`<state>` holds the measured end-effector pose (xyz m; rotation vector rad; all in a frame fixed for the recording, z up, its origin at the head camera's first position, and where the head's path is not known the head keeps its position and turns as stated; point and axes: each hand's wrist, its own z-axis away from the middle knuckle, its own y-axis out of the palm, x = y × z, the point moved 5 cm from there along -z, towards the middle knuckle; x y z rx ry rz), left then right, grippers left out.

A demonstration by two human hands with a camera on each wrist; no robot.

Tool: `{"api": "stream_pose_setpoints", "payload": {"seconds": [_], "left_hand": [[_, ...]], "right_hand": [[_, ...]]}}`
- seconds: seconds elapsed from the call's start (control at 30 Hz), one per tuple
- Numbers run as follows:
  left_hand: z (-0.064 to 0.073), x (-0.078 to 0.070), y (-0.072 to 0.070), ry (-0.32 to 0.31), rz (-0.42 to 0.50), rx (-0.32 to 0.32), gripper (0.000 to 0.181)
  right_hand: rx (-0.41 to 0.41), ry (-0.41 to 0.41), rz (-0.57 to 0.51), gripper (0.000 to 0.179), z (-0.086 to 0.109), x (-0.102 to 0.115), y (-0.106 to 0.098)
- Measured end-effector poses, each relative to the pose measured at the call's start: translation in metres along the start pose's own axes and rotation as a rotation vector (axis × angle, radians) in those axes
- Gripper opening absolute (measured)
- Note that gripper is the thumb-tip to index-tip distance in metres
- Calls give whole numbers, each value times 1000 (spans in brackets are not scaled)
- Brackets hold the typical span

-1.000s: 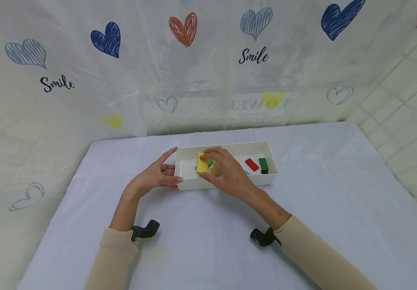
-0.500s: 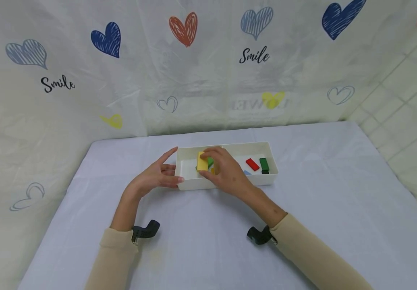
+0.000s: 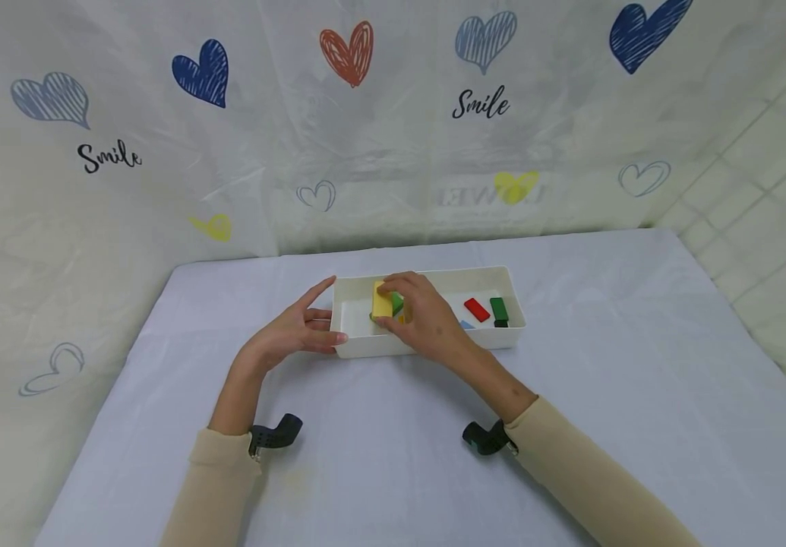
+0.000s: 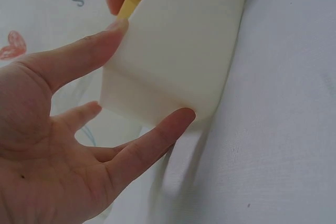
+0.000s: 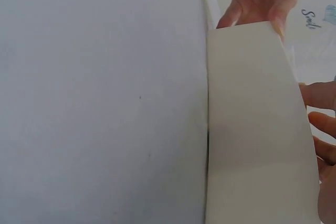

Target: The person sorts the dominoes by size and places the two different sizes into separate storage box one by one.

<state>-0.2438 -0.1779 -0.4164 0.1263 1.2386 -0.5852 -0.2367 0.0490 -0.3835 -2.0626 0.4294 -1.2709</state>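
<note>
A long white box (image 3: pixel 374 347) sits on the table, its wall hiding part of what is inside. My right hand (image 3: pixel 434 317) reaches over its near wall and pinches a yellow rectangular block (image 3: pixel 382 299) between thumb and fingers, above the box's left part. Just behind that block shows a green piece (image 3: pixel 397 305), mostly covered by the hand. At the box's left end my left hand (image 3: pixel 288 335) touches the wall with spread, fairly straight fingers. In the left wrist view, its thumb touches the rim and a fingertip rests on the wall (image 4: pixel 184 51).
In the box's right part lie a red block (image 3: pixel 477 309), a green block (image 3: pixel 498 308), a dark piece (image 3: pixel 500 324) and a light blue piece (image 3: pixel 466 325). A white cloth covers the table (image 3: pixel 379 448). Behind it hangs a curtain (image 3: pixel 393 144) printed with hearts.
My right hand and the yellow block have shifted slightly up and away, and the right forearm has moved a little left. My left hand and the box stay practically still.
</note>
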Motion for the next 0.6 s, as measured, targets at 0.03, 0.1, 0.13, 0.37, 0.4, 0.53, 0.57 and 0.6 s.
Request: {"api": "stream_pose_setpoints", "payload": {"seconds": [0.03, 0.1, 0.13, 0.37, 0.4, 0.53, 0.57, 0.6], "left_hand": [[0, 0, 0, 1, -2, 2, 108], [0, 0, 0, 6, -7, 6, 108], [0, 0, 0, 7, -10, 8, 108], [0, 0, -1, 2, -12, 5, 106], [0, -1, -1, 2, -12, 5, 106], [-1, -1, 0, 0, -9, 2, 107], [-1, -1, 0, -1, -7, 1, 107], [-1, -1, 0, -1, -8, 0, 107]], "right_hand": [[0, 0, 2, 43, -1, 0, 0], [3, 6, 5, 43, -2, 0, 0], [5, 10, 6, 44, -2, -1, 1], [24, 36, 10, 48, -5, -1, 1], [26, 39, 8, 49, -5, -2, 1], [27, 69, 3, 48, -6, -4, 1], [23, 75, -4, 47, -6, -5, 1], [20, 79, -9, 45, -6, -6, 0]]}}
